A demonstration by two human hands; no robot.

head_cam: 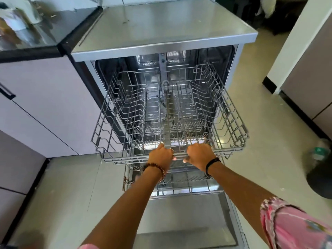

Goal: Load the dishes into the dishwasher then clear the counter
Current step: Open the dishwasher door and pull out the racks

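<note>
The silver dishwasher [161,29] stands open, its door [186,218] folded down toward me. Its grey wire upper rack [231,123] is pulled out and holds no dishes. My left hand [160,156] grips the rack's front rail near the middle. My right hand [199,155] grips the same rail just to the right. Below my wrists the lower rack [181,184] sits partly out over the door, also without dishes. Blurred items [16,24] stand on the dark counter at the top left.
Pale cabinet fronts [36,108] run along the left. A black bin [321,178] with a bottle on it stands on the tiled floor at the right. A white wall corner [294,51] and more cabinets lie at the far right.
</note>
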